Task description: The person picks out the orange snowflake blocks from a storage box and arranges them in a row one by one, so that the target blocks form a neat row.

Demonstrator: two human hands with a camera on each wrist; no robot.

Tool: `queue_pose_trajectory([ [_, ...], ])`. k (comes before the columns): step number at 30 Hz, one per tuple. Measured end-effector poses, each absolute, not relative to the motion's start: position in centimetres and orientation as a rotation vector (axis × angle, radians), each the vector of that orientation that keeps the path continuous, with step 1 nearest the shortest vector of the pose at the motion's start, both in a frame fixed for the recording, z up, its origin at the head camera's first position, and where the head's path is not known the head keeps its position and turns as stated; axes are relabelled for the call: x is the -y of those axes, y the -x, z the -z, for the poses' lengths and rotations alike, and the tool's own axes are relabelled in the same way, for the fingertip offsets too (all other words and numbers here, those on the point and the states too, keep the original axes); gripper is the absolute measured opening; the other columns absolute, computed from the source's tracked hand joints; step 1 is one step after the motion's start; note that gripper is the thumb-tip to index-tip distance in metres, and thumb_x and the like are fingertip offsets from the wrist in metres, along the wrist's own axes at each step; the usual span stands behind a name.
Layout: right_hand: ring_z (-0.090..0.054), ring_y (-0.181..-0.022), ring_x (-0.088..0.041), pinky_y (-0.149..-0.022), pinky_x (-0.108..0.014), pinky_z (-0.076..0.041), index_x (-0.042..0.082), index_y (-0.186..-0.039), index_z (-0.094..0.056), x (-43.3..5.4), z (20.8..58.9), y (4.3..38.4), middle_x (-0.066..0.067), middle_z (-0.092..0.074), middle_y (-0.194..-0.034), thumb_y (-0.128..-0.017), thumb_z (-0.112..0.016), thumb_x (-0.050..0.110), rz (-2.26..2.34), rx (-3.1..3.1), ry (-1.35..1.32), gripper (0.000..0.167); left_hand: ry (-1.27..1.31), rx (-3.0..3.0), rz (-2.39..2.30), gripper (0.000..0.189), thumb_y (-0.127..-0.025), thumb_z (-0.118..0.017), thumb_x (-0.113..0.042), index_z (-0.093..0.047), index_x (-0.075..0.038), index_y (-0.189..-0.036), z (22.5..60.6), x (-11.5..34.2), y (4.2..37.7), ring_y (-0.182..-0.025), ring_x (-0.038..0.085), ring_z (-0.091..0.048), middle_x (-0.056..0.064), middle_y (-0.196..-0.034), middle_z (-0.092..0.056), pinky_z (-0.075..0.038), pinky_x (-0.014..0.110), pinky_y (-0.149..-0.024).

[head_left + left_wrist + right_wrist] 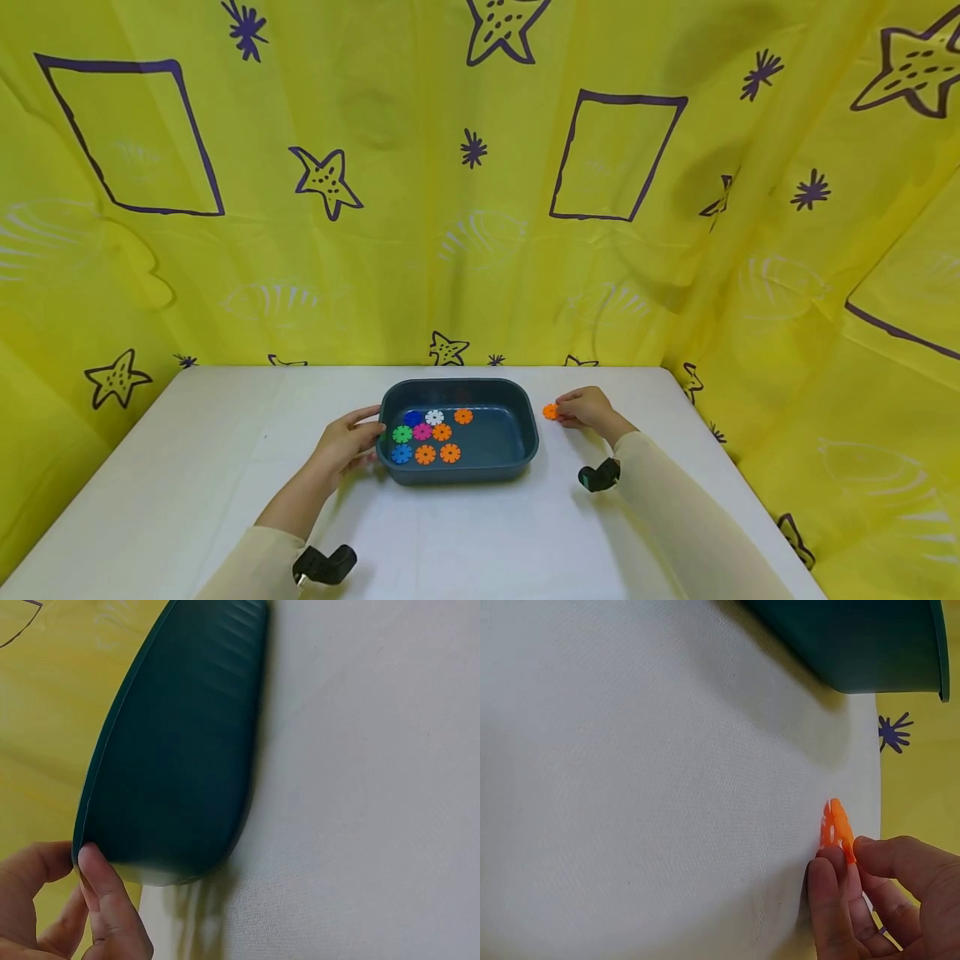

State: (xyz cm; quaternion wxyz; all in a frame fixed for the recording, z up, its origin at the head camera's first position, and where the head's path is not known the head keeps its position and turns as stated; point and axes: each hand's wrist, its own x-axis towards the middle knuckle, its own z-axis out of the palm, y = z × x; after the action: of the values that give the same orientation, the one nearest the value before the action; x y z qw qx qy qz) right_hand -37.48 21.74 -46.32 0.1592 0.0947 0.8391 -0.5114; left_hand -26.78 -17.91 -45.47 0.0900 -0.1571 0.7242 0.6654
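Note:
A dark teal rectangular tray [480, 475] stands on the white table. Inside it, toward its left, lie several notched snowflake discs: orange discs [425, 454], a green disc [402, 433], a pink disc [422, 432], a white disc [434, 417] and blue discs [401, 453]. My left hand [341, 446] pinches the tray's left rim between thumb and fingers; the left wrist view shows the fingertips [90, 855] at the rim. Just right of the tray, my right hand [588, 410] pinches an orange snowflake disc [835, 825] by its edge, the disc standing on edge close over the tabletop.
The white table [270, 417] reaches back to a yellow curtain [390, 275] with starfish and square drawings, which also hangs along the sides. Black wrist cameras [325, 565] sit near both sleeves. The tray's right part shows bare bottom [498, 433].

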Motion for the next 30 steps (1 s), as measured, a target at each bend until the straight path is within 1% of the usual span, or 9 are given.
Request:
queue_pose_trajectory([
  [4, -0.067, -0.076, -0.022, -0.071, -0.027, -0.058, -0.01, -0.113, -0.066, -21.6, 46.2, 37.4, -0.024, -0.068, -0.102, -0.09, -0.068, 0.003, 1.441, -2.423, -0.275, 0.027, 0.465, -2.126, -2.008, 0.049, -0.094, -0.064, -0.015, -0.051, -0.006, -0.141, 45.5, 17.9, 26.5, -0.078, 0.01, -0.065, 0.019, -0.122, -0.061, -0.058, 0.026, -0.068],
  [7, -0.067, -0.078, -0.022, -0.074, -0.028, -0.058, -0.011, -0.118, -0.064, -21.1, 45.8, 36.7, -0.025, -0.067, -0.107, -0.091, -0.066, 0.003, 1.414, -2.455, -0.306, 0.03, 0.466, -2.11, -2.027, 0.049, -0.094, -0.063, -0.014, -0.05, -0.005, -0.141, 45.5, 17.9, 26.3, -0.079, 0.01, -0.066, 0.019, -0.123, -0.061, -0.058, 0.027, -0.069],
  [10, -0.067, -0.078, -0.02, -0.074, -0.027, -0.058, -0.011, -0.119, -0.064, -20.9, 45.5, 36.4, -0.024, -0.068, -0.107, -0.092, -0.066, 0.004, 1.406, -2.47, -0.32, 0.03, 0.46, -2.1, -2.04, 0.049, -0.095, -0.063, -0.014, -0.05, -0.005, -0.141, 45.5, 17.9, 26.2, -0.08, 0.01, -0.066, 0.019, -0.124, -0.06, -0.059, 0.027, -0.069],
  [15, -0.067, -0.075, -0.02, -0.071, -0.024, -0.058, -0.011, -0.113, -0.066, -21.1, 44.9, 36.2, -0.022, -0.07, -0.098, -0.092, -0.066, 0.004, 1.404, -2.466, -0.293, 0.025, 0.443, -2.094, -2.053, 0.049, -0.095, -0.061, -0.013, -0.049, -0.004, -0.142, 45.6, 17.9, 26.1, -0.082, 0.009, -0.066, 0.021, -0.127, -0.059, -0.058, 0.026, -0.069],
  [19, -0.067, -0.076, -0.022, -0.073, -0.026, -0.058, -0.011, -0.113, -0.066, -21.2, 44.8, 36.2, -0.023, -0.069, -0.099, -0.092, -0.066, 0.004, 1.388, -2.474, -0.305, 0.026, 0.435, -2.087, -2.06, 0.049, -0.096, -0.061, -0.013, -0.048, -0.004, -0.142, 45.7, 17.9, 26.0, -0.082, 0.009, -0.066, 0.021, -0.127, -0.06, -0.059, 0.026, -0.07],
  [21, -0.068, -0.077, -0.021, -0.075, -0.027, -0.058, -0.01, -0.117, -0.065, -21.1, 44.8, 36.2, -0.023, -0.069, -0.102, -0.093, -0.066, 0.005, 1.377, -2.482, -0.325, 0.028, 0.436, -2.082, -2.063, 0.049, -0.096, -0.061, -0.013, -0.048, -0.004, -0.142, 45.7, 17.9, 26.0, -0.082, 0.009, -0.066, 0.02, -0.126, -0.06, -0.059, 0.026, -0.07],
  [24, -0.067, -0.075, -0.02, -0.074, -0.027, -0.058, -0.009, -0.118, -0.065, -21.1, 44.8, 36.2, -0.021, -0.069, -0.1, -0.093, -0.065, 0.006, 1.375, -2.491, -0.339, 0.029, 0.436, -2.076, -2.068, 0.049, -0.096, -0.061, -0.013, -0.048, -0.004, -0.142, 45.7, 17.9, 26.1, -0.083, 0.01, -0.066, 0.02, -0.126, -0.06, -0.059, 0.025, -0.07],
  [28, -0.066, -0.077, -0.02, -0.077, -0.028, -0.058, -0.008, -0.12, -0.064, -21.1, 44.7, 36.4, -0.02, -0.069, -0.102, -0.094, -0.064, 0.009, 1.375, -2.49, -0.297, 0.031, 0.435, -2.072, -2.072, 0.049, -0.096, -0.06, -0.013, -0.048, -0.005, -0.142, 45.7, 17.9, 26.0, -0.084, 0.01, -0.066, 0.02, -0.126, -0.06, -0.058, 0.025, -0.07],
  [30, -0.067, -0.08, -0.021, -0.08, -0.029, -0.058, -0.008, -0.121, -0.064, -21.1, 44.5, 36.5, -0.021, -0.069, -0.105, -0.095, -0.063, 0.009, 1.378, -2.489, -0.259, 0.032, 0.436, -2.073, -2.072, 0.049, -0.096, -0.06, -0.012, -0.048, -0.005, -0.142, 45.7, 17.9, 26.0, -0.083, 0.01, -0.066, 0.021, -0.126, -0.06, -0.058, 0.025, -0.07],
])
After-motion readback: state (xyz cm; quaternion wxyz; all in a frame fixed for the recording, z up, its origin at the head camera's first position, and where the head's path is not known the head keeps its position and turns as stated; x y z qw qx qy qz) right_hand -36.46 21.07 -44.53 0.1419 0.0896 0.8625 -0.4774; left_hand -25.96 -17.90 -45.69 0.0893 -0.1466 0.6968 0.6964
